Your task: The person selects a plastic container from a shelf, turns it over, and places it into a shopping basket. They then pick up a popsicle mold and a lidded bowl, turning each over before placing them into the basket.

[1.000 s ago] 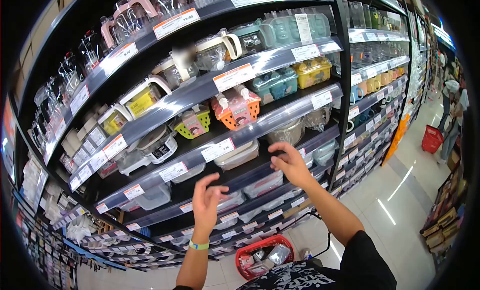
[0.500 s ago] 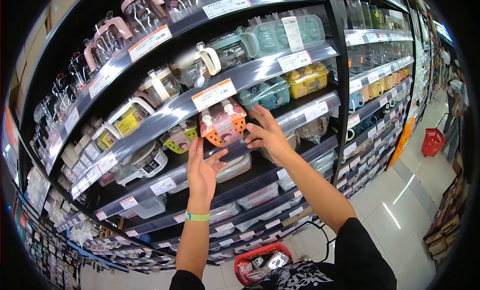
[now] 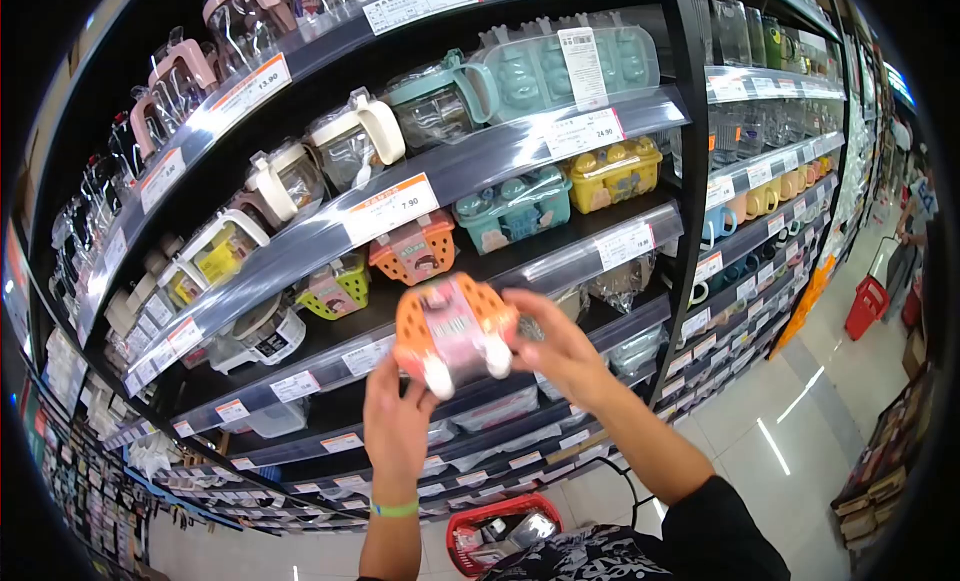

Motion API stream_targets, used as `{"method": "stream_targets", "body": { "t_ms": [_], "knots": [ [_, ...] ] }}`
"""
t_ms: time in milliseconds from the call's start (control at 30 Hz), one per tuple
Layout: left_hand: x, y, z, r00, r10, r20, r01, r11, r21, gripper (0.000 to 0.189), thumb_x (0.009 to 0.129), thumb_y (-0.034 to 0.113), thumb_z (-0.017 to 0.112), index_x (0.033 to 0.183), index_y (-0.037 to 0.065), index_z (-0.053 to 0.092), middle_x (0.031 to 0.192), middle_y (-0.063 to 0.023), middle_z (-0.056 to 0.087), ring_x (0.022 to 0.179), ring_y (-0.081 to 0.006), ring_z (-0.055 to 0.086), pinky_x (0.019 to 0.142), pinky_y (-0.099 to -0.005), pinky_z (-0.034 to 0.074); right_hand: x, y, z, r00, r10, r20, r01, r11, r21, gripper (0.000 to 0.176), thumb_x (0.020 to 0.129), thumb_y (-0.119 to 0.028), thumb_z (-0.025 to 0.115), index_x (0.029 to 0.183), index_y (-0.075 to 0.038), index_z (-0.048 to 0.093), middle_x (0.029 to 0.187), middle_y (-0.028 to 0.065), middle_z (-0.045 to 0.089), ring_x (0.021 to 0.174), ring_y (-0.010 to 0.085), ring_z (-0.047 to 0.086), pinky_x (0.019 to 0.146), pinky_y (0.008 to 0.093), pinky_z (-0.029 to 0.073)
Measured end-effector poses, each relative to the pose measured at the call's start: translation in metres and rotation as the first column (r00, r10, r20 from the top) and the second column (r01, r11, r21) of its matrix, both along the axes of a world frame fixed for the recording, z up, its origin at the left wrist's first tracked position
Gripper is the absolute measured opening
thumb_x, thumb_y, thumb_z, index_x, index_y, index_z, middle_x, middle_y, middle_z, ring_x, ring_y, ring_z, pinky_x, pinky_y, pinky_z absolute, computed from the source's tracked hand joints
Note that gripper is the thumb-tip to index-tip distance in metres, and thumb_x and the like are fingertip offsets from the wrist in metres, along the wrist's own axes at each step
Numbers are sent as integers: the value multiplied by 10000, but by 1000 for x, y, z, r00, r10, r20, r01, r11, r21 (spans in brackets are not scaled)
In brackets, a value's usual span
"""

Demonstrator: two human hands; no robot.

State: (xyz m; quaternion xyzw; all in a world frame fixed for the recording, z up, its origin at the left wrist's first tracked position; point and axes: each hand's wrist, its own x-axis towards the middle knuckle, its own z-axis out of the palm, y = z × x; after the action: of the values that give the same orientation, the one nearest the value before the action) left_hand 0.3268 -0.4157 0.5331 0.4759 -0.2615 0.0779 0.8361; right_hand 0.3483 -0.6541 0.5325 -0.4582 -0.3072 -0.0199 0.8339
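An orange perforated basket [image 3: 460, 331] with a pink label and two white knobs pointing down is held off the shelf, slightly blurred. My left hand [image 3: 395, 421] grips its lower left side, a green band on the wrist. My right hand [image 3: 555, 351] pinches its right side. Behind it on the shelf stand another orange basket [image 3: 412, 249], a green one [image 3: 335, 288], a teal one [image 3: 513, 211] and a yellow one [image 3: 615, 173].
Clear jugs with handles [image 3: 355, 139] line the shelf above. Below me is a red shopping basket [image 3: 465, 541] with packaged goods inside. At the right, a person [image 3: 912, 231] stands in the aisle by another red basket [image 3: 866, 307].
The orange basket has come off the shelf toward me and tipped, its knobs now pointing down. Both hands have closed on it. The view has shifted slightly.
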Motion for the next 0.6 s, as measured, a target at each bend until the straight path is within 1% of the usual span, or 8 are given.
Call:
{"method": "stream_targets", "body": {
  "t_ms": [100, 167, 233, 300, 333, 433, 533, 600],
  "knots": [
    [-28, -13, -40, 998, -2, -60, 8, 995, 103, 464, 973, 263, 565, 1343, 5, 459, 1473, -170, 404, 1289, -330, 489, 963, -445, 487, -35, -13, -53, 967, 111, -231, -67, 980, 189, 593, 930, -288, 632, 1417, -65, 378, 1455, 98, 363, 1279, 283, 478, 1015, 456, 445],
    [-45, -22, -79, 993, 13, -116, 12, 977, 213, 403, 964, 173, 575, 1322, 1, 500, 1479, -178, 405, 1270, -305, 510, 975, -418, 484, -59, -9, -112, 915, 64, -399, 84, 936, 343, 499, 964, -315, 569, 1369, -57, 434, 1349, 107, 498, 1250, 285, 520, 1023, 446, 435],
    [-71, -34, -123, 986, 7, -166, 75, 873, 482, 345, 959, 101, 568, 1289, 0, 548, 1439, -159, 469, 1243, -260, 541, 974, -363, 484, -90, -5, -200, 692, 237, -682, 263, 797, 544, 461, 990, -352, 500, 1339, -51, 472, 1327, 134, 543, 1235, 296, 531, 1041, 478, 415],
    [-86, -48, -138, 960, -27, -278, 206, 742, 638, 319, 952, 78, 575, 1260, -1, 582, 1400, -137, 527, 1230, -232, 555, 988, -341, 470, -116, -13, -215, 582, 307, -753, 272, 799, 536, 469, 1007, -371, 443, 1333, -37, 482, 1327, 151, 553, 1232, 303, 534, 1045, 481, 414],
    [-85, -56, -131, 959, -127, -254, 275, 648, 710, 318, 941, 68, 598, 1255, 15, 590, 1333, -121, 588, 1209, -248, 572, 998, -364, 461, -130, -18, -223, 527, 340, -779, 275, 799, 535, 477, 1015, -381, 414, 1331, -30, 486, 1326, 160, 559, 1230, 307, 536, 1046, 482, 413],
    [-83, -68, -131, 932, -349, -96, 226, 353, 908, 277, 926, 115, 634, 1195, 50, 645, 1277, -69, 628, 1209, -297, 548, 1014, -390, 441, -153, -28, -260, 356, 352, -866, 335, 817, 470, 510, 1019, -403, 353, 1279, -3, 533, 1251, 187, 607, 1141, 340, 591, 1027, 461, 438],
    [-88, -86, -125, 933, -359, -8, 136, 333, 933, 293, 901, 86, 644, 1194, 82, 660, 1303, -51, 617, 1218, -322, 526, 1036, -404, 420, -157, -27, -259, 295, 350, -889, 337, 832, 440, 496, 1013, -389, 336, 1234, -13, 574, 1189, 177, 639, 1073, 323, 622, 980, 440, 469],
    [-87, -89, -119, 939, -341, 37, 91, 352, 932, 297, 892, 91, 654, 1188, 90, 667, 1301, -55, 618, 1201, -318, 526, 1032, -403, 422, -154, -18, -253, 375, 266, -888, 330, 857, 397, 494, 1009, -384, 326, 1219, -20, 585, 1163, 156, 651, 1042, 299, 631, 943, 424, 483]
  ]
}}
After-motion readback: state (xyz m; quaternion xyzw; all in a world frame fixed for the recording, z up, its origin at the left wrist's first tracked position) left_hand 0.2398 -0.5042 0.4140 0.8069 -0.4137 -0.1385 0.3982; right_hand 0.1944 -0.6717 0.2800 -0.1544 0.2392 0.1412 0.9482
